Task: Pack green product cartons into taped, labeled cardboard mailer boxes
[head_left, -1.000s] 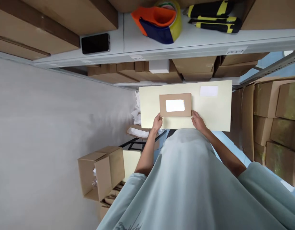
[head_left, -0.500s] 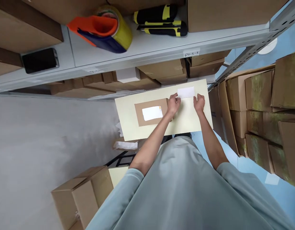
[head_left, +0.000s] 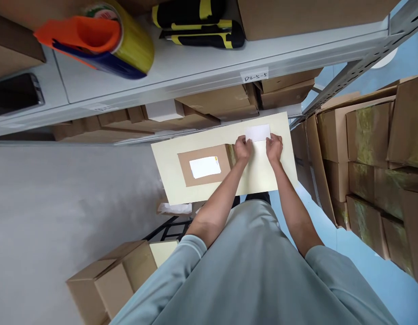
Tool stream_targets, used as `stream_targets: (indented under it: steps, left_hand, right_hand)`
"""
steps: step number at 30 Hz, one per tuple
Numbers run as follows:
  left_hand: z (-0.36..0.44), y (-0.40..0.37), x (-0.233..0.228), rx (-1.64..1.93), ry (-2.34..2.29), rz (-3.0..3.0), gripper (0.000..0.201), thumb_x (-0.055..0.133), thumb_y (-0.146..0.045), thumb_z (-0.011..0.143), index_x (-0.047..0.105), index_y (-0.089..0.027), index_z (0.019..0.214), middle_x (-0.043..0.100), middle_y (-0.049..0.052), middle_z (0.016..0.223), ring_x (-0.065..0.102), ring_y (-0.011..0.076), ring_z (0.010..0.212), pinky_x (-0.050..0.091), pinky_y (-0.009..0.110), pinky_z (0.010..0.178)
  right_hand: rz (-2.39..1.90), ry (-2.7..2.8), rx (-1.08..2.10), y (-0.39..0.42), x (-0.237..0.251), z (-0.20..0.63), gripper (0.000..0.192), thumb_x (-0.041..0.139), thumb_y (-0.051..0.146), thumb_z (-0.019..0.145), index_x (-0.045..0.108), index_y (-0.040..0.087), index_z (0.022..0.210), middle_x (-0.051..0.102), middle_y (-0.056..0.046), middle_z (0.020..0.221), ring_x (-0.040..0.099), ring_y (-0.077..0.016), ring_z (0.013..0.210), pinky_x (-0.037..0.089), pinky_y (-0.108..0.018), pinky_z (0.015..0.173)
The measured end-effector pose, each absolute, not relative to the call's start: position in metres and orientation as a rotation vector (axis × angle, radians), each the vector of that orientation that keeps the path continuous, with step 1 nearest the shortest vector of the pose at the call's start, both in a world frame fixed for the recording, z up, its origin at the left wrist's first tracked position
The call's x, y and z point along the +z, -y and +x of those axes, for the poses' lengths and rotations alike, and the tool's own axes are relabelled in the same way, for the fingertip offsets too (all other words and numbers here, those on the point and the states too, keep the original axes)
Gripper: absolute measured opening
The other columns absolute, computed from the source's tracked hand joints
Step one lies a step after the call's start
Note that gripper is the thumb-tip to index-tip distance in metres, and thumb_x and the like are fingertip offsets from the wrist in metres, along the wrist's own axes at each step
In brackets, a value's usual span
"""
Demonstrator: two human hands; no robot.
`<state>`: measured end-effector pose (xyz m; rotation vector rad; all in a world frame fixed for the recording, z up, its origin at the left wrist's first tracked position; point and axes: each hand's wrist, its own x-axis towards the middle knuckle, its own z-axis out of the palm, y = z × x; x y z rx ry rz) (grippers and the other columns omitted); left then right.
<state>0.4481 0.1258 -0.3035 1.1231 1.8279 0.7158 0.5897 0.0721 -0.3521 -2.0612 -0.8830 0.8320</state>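
On the shelf at upper left lies a black phone (head_left: 15,94), and beside it an orange tape dispenser (head_left: 93,38) with its yellowish roll, then two black-and-yellow utility knives (head_left: 198,27) further along the same shelf (head_left: 202,67). Below that, a pale cream board (head_left: 168,176) serves as the work surface, with a flat brown cardboard packet (head_left: 204,166) lying on its left half, a white label already on its face. The left hand (head_left: 242,149) sits just right of that packet, fingers curled narrow and pinching the lower left corner of a small white slip (head_left: 258,132); the right hand (head_left: 274,148) does the same at the lower right corner, thumb and fingertips closed on the paper's edge. The slip lies flat on the far right part of the board, near its back edge. It looks thin, very light and limp (probably a sticker or printed label, though the print cannot be read), so it should bend or crease easily and may cling to the board or to the fingers; holding it by two corners, taut between both hands, seems the sound way to keep it flat. Stacked cardboard cartons (head_left: 371,135) fill the right side.
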Motion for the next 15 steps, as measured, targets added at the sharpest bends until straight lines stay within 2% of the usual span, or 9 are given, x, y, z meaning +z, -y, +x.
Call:
stream_targets:
  steps: [5, 10, 15]
  left_hand:
    - [0.451, -0.128, -0.288, 0.639, -1.994, 1.158, 0.015, 0.079, -0.028, 0.096, 0.072, -0.023, 0.085, 0.08, 0.005, 0.091, 0.074, 0.0219, 0.089, 0.062, 0.039, 0.099]
    - [0.451, -0.129, -0.28, 0.599, -1.96, 1.195, 0.012, 0.073, -0.021, 0.098, 0.077, -0.021, 0.087, 0.084, 0.005, 0.093, 0.074, 0.0208, 0.085, 0.061, 0.036, 0.094]
    - [0.448, -0.131, -0.278, 0.556, -1.94, 1.2, 0.011, 0.074, -0.022, 0.098, 0.079, -0.02, 0.089, 0.082, 0.005, 0.087, 0.075, 0.0219, 0.086, 0.06, 0.035, 0.093]
  right_hand:
    - [-2.081, 0.816, 0.842, -0.076, -0.34, 0.594, 0.02, 0.063, 0.032, 0.109, 0.074, 0.02, 0.12, 0.077, -0.016, 0.131, 0.079, -0.0257, 0.105, 0.064, -0.045, 0.108]
    - [-2.061, 0.826, 0.863, -0.079, -0.33, 0.598, 0.01, 0.065, 0.029, 0.106, 0.072, 0.021, 0.109, 0.08, -0.012, 0.12, 0.077, -0.0248, 0.104, 0.061, -0.042, 0.105]
    - [-2.118, 0.814, 0.866, -0.082, -0.322, 0.598, 0.013, 0.068, 0.028, 0.105, 0.072, 0.022, 0.095, 0.08, -0.011, 0.109, 0.075, -0.0268, 0.1, 0.058, -0.041, 0.099]
